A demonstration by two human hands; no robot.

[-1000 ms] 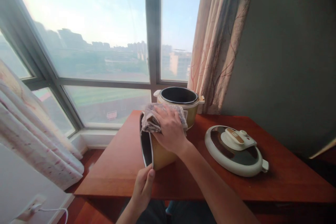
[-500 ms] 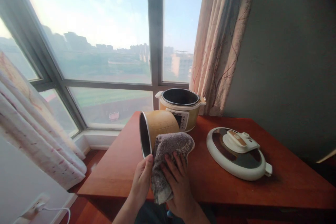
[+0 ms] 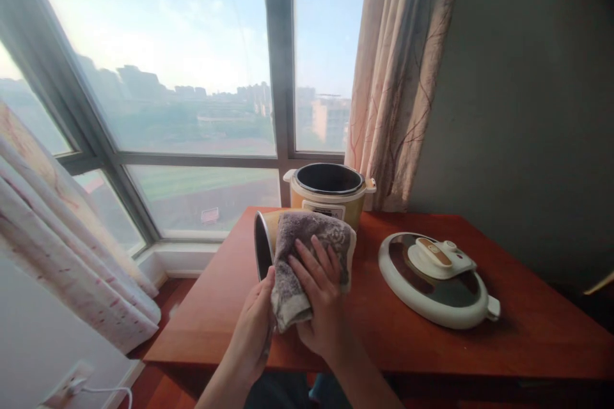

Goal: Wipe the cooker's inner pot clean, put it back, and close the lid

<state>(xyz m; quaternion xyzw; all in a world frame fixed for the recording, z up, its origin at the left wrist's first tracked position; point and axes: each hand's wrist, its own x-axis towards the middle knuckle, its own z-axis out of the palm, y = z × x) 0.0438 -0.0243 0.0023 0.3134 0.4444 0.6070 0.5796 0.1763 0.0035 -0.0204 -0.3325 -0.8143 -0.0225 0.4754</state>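
A golden inner pot (image 3: 272, 223) lies tipped on its side above the table, its dark opening facing left. My left hand (image 3: 254, 313) grips the lower part of its rim. A grey-purple towel (image 3: 307, 236) with a pale edge drapes over the pot's side and hides most of it. On the towel presses my right hand (image 3: 319, 287), fingers spread over the cloth and holding it against the pot. Just behind stands the pressure cooker body (image 3: 355, 208), uncovered, with a dark interior and a control panel partly hidden by the towel.
On the right of the reddish-brown table (image 3: 192, 326) rests the cooker's round lid (image 3: 432, 281), handle up. Windows and curtains (image 3: 388, 77) stand behind and to the left. A white plug with its cord (image 3: 108, 390) sits low on the left wall.
My right hand and the towel have slid upward over the pot's side, covering more of its golden surface. My left hand stays at the rim, slightly higher.
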